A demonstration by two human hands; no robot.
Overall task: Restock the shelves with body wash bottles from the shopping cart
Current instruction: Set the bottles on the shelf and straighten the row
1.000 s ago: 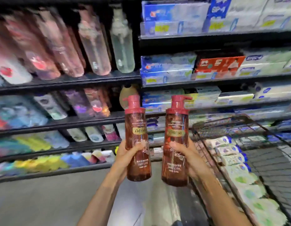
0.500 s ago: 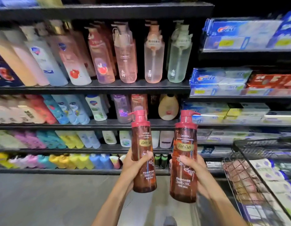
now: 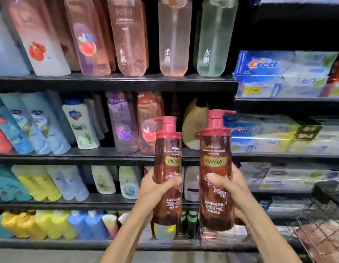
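You hold two tall, translucent reddish-brown body wash bottles with red pump caps upright before the dark store shelves (image 3: pixel 115 83), one in each hand. Your left hand (image 3: pixel 155 188) wraps the left bottle (image 3: pixel 167 168) at mid-height, thumb laid across its front label; your right hand (image 3: pixel 229 188) clamps the right bottle (image 3: pixel 215 168) the same way, thumb over the floral print. The two bottles stand just beside each other without touching, the right one slightly higher, and both pump nozzles reach up level with the middle shelf board (image 3: pixel 89 153). On that board, just behind the left bottle's cap, stand a pink clear bottle (image 3: pixel 147 122) and a squat tan bottle (image 3: pixel 191 128). Blue toothpaste cartons (image 3: pixel 279 65) fill the racks to the right of that board. Below and far right of it, the wire shopping cart (image 3: pixel 324 240) shows at the frame's corner.
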